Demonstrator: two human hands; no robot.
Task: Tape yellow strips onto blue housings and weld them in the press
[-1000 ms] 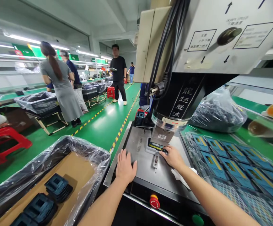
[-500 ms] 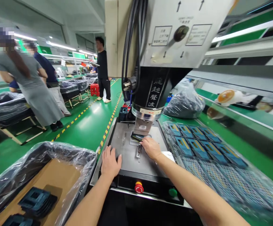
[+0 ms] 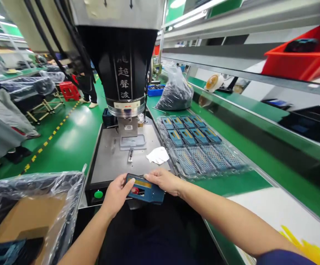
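Observation:
A dark blue plastic housing [image 3: 153, 193] with a yellow strip and a rectangular opening is held between both hands, in front of the machine's base. My left hand [image 3: 117, 193] pinches its left end, thumb on top. My right hand [image 3: 164, 181] grips its upper right edge with the thumb across it. Beyond them stands the ultrasonic machine's black head [image 3: 121, 66], its metal horn [image 3: 128, 127] over a pale fixture [image 3: 134, 142] on the metal plate [image 3: 105, 162]. The fixture holds no housing.
On the right bench a clear plastic tray [image 3: 186, 171] carries rows of similar blue housings. A crumpled white paper [image 3: 158, 155] lies on the plate. At left is a plastic-lined bin [image 3: 75, 184] with stacked parts. A red bin [image 3: 292, 60] sits on the upper shelf.
The housing has come off the fixture toward me, and both hands now hold it. My left hand has left the plate. The view has swung to the right.

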